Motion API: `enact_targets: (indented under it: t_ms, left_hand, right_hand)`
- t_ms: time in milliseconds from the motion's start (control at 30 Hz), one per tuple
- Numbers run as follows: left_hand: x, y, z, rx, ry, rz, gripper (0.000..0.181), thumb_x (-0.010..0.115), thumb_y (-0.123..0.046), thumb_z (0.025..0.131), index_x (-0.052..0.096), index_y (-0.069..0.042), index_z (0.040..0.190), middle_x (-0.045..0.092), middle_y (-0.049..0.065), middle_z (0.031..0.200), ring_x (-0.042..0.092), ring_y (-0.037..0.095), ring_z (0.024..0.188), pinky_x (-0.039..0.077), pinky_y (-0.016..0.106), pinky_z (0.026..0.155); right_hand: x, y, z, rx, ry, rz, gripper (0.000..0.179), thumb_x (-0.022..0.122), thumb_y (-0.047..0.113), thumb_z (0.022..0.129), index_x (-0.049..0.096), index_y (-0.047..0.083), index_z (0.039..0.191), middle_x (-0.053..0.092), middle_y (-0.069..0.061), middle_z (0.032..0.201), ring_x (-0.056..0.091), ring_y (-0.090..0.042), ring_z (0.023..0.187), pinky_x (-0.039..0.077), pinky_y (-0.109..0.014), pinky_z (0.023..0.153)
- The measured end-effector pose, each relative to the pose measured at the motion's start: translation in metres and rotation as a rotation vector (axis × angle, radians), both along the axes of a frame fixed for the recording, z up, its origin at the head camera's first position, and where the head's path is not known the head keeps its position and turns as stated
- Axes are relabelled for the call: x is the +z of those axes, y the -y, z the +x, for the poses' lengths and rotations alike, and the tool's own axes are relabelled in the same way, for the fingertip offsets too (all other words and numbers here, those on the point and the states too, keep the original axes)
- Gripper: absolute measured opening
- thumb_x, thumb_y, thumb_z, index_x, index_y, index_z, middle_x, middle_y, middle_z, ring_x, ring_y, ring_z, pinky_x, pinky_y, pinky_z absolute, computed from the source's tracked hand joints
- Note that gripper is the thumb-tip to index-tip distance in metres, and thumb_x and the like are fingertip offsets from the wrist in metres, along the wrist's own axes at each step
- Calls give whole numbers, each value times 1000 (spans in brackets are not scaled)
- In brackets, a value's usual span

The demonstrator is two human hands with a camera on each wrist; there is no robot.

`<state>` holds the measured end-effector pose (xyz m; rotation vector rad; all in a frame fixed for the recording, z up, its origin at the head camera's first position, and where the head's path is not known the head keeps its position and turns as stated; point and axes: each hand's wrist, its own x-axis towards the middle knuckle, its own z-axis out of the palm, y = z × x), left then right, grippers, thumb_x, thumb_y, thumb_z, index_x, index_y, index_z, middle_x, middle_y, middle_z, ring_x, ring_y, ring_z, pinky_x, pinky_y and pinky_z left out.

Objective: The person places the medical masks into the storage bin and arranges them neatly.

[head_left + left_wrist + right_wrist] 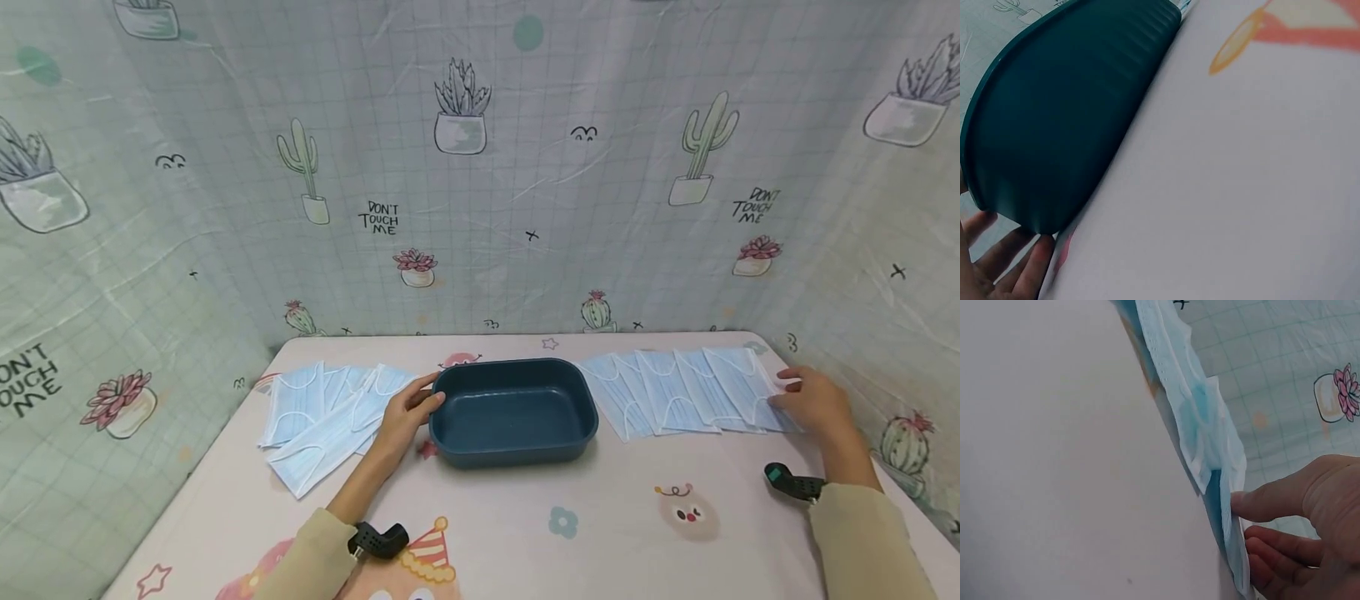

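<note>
1. Fingers (1034,265) of the left hand (407,410) lie relaxed against the outer end of a dark blue-green, rounded rectangular tray (513,454). The right hand's (821,402) thumb touches the outer edge of a light-blue, pleated disposable mask (759,393), its fingers bent close by; whether they pinch it, I cannot tell.
2. A pale, grid-lined cloth backdrop (360,150), printed with potted cacti and "DON'T TOUCH ME", surrounds the table on three sides.
3. The table's whitish-pink cover (615,517) carries cartoon prints.
4. The tray sits upright on it, between two groups of masks.
5. Right of the tray, overlapping light-blue masks (667,392) form a row, ending at the touched one.
6. Left of it, more light-blue masks (318,450) overlap, one laid diagonally on top.
7. Small black devices (381,542) sit at both wrists, beside beige sleeves (311,554).
</note>
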<state>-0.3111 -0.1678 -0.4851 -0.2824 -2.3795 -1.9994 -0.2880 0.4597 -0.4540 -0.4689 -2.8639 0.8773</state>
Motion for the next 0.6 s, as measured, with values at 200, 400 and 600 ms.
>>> enact_targets:
  t_ms: [200, 400, 600]
  left_hand:
    - [1, 0, 0, 8, -7, -9, 48, 68, -30, 100, 59, -21, 146, 70, 19, 131, 69, 31, 118, 59, 22, 90]
    - [1, 0, 0, 4, -8, -10, 48, 66, -29, 101, 58, -19, 147, 69, 20, 132, 68, 34, 119, 59, 24, 91]
    - [2, -1, 1, -2, -9, -26, 49, 65, -31, 101, 57, -19, 148, 68, 20, 135, 68, 34, 121, 59, 27, 95]
  right_hand:
    - [-4, -4, -2, -9, 9, -14, 54, 65, 5, 91, 45, -13, 139, 48, -43, 130, 49, -55, 107, 50, -58, 80]
    - [-3, -9, -1, 23, 5, -61, 55, 66, 7, 92, 46, -12, 140, 47, -44, 132, 51, -56, 108, 53, -58, 81]
    - [-3, -12, 0, 34, 30, -107, 53, 63, 4, 90, 49, -11, 139, 43, -44, 134, 47, -56, 110, 54, -54, 81]
